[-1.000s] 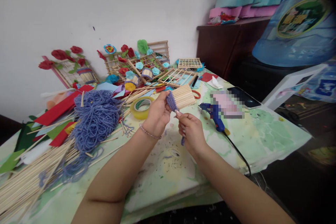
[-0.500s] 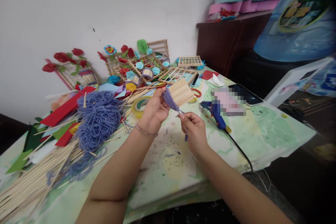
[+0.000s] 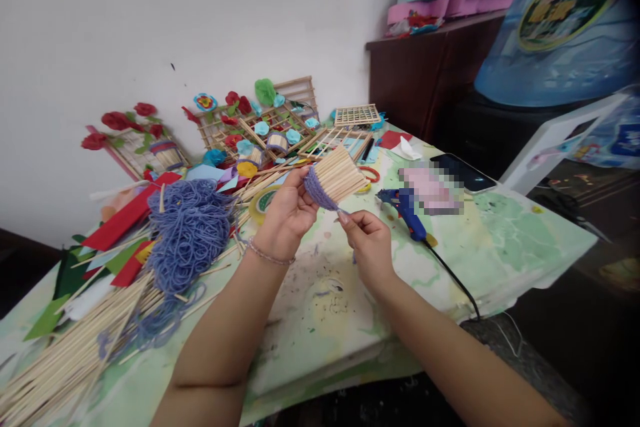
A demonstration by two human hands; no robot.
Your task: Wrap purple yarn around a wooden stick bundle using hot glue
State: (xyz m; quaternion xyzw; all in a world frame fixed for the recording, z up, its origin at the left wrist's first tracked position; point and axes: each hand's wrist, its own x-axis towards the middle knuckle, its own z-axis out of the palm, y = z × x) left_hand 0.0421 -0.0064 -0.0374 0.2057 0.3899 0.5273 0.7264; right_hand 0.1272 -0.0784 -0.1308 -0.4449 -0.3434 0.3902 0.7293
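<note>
My left hand (image 3: pixel 286 212) grips a small bundle of wooden sticks (image 3: pixel 339 175) with purple yarn (image 3: pixel 316 190) wound round its near end, held above the table. Just below the bundle, my right hand (image 3: pixel 369 244) pinches the loose end of that yarn, which hangs down past my fingers. A big heap of the same purple yarn (image 3: pixel 189 230) lies on the table to the left of my left hand. A roll of yellow tape (image 3: pixel 261 203) sits partly hidden behind my left hand.
A blue glue gun (image 3: pixel 406 211) with a black cord lies right of my hands, a phone (image 3: pixel 463 173) beyond it. Long bamboo sticks (image 3: pixel 70 352) fan out at lower left. Stick frames with paper flowers (image 3: pixel 260 121) lean on the wall. Red felt strips (image 3: pixel 120 220) lie left.
Both hands have risen and shifted slightly left with the bundle. The bundle has tilted so the sticks point up and right, and my right hand has drawn the yarn closer under it.
</note>
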